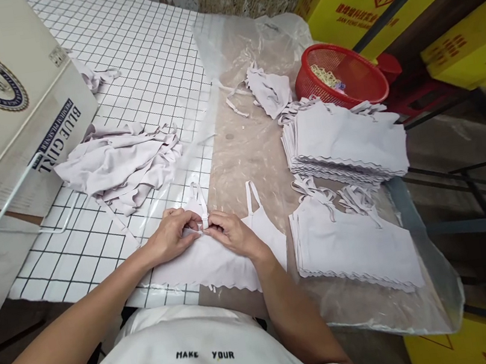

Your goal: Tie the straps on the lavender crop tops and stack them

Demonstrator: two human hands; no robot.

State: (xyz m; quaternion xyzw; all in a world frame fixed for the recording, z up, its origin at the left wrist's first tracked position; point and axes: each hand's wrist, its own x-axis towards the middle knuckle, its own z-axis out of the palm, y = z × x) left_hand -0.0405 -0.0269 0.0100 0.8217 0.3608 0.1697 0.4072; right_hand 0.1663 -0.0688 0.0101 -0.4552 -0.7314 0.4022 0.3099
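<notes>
A pale camisole top with thin straps and a scalloped hem lies flat in front of me. My left hand pinches its upper edge near the base of one strap. Close beside it, my right hand grips the same edge, fingers pressed together by the strap. The other strap stands up in a loop to the right. What exactly lies between my fingertips is too small to make out.
A loose heap of similar garments lies at the left, beside a cardboard box. Two neat stacks, the farther stack and nearer stack, sit at the right. Behind them stands a red basket. Plastic sheeting covers part of the table.
</notes>
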